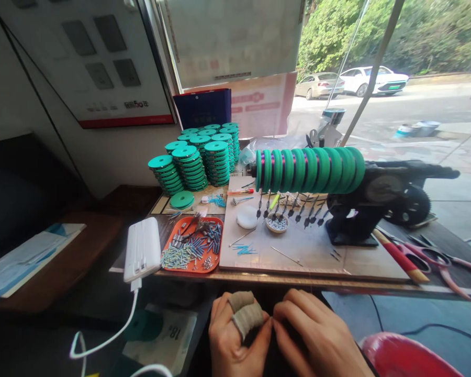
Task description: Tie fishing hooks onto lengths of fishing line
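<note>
My left hand [239, 335], with cloth-like wraps on two fingers, is closed in a pinch just below the table's front edge. Beside it my right hand [312, 332] pinches too, and the fingertips of both hands almost meet. Whatever lies between the fingertips is too small to make out. Above the hands is a wooden board [259, 262] with a thin metal needle-like rod [286, 256] and several short blue tubes [244, 250]. A row of green spools [310, 170] sits on a black winding device [380, 196], with small dark pieces hanging below.
An orange tray [191, 270] of small parts stands left of the board, near a white power bank [142, 248] with a cable. Stacked green discs [184, 152] rise behind. Pink-handled scissors [435, 259] lie right; a small bowl [277, 230] holds beads. A red rounded object [396, 356] is low right.
</note>
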Available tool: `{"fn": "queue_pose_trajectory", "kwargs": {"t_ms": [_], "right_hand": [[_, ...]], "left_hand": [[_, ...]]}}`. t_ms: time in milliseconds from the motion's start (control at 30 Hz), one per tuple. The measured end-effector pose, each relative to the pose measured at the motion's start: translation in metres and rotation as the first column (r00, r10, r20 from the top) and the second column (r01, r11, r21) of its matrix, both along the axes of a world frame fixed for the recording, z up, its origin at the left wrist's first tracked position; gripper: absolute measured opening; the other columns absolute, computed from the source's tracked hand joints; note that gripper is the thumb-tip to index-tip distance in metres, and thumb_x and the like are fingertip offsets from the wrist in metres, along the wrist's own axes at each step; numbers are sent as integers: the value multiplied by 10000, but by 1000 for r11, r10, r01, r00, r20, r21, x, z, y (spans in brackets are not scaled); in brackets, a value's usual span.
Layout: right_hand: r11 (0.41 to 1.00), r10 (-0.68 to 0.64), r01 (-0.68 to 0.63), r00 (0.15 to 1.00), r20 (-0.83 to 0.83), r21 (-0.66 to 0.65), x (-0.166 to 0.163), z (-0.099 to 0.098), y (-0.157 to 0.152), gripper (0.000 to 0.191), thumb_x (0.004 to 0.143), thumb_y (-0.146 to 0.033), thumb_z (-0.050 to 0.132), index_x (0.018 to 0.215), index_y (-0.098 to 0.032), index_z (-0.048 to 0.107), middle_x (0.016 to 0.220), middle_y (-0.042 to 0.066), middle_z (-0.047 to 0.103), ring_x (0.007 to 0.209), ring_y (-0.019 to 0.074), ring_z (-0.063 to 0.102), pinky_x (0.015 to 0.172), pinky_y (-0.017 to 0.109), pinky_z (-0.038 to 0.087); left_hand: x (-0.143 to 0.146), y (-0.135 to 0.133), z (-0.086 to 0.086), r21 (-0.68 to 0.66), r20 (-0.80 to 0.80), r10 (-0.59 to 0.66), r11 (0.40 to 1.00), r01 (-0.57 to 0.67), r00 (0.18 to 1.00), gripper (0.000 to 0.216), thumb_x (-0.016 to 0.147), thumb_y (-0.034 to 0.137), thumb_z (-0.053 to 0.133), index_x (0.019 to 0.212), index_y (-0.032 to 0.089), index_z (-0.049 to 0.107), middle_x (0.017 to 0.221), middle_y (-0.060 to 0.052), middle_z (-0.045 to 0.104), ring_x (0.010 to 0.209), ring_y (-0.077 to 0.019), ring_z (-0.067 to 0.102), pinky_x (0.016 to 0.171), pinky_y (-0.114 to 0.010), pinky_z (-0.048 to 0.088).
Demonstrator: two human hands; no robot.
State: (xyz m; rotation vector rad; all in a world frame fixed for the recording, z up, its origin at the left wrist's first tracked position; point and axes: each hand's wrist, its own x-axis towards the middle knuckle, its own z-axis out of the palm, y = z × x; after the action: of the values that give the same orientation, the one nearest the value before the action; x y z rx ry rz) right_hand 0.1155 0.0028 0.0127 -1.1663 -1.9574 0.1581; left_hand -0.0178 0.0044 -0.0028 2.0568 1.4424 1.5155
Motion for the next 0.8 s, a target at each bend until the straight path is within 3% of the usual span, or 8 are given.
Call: {"fn": "queue_pose_trajectory", "kwargs": {"t_ms": [267, 700, 800], "right_hand": [[988, 35, -39, 999, -27, -152, 3, -1, -4, 193, 819, -152, 370, 710, -196, 524, 652, 16, 517, 569, 137, 509, 500, 234, 400], [998, 10, -8, 999, 35, -55, 2, 0, -2, 271, 862, -172, 330, 703, -199, 548, 635, 21, 532, 556, 147, 496, 495, 255, 391], [1000, 5, -7, 998, 57, 28, 5, 8, 1, 226, 852, -174, 375, 749, -202, 574, 633, 13, 562, 593, 152, 524, 598, 291, 430]], "left_hand": [[-2, -1, 1, 25, -28, -26, 999, 27, 999, 117, 688, 98, 616, 665, 211, 591, 681, -1, 616, 617, -147, 518, 575, -290, 396], [-2, -1, 10, 9, -133, -17, 1000, 18, 991, 115, 699, 103, 599, 650, 207, 597, 644, -3, 616, 591, -146, 529, 562, -294, 411], [-5, 1, 12, 20, -200, -28, 999, 33, 979, 102, 693, 111, 612, 655, 204, 597, 650, -4, 630, 593, -148, 548, 559, -289, 425]]}}
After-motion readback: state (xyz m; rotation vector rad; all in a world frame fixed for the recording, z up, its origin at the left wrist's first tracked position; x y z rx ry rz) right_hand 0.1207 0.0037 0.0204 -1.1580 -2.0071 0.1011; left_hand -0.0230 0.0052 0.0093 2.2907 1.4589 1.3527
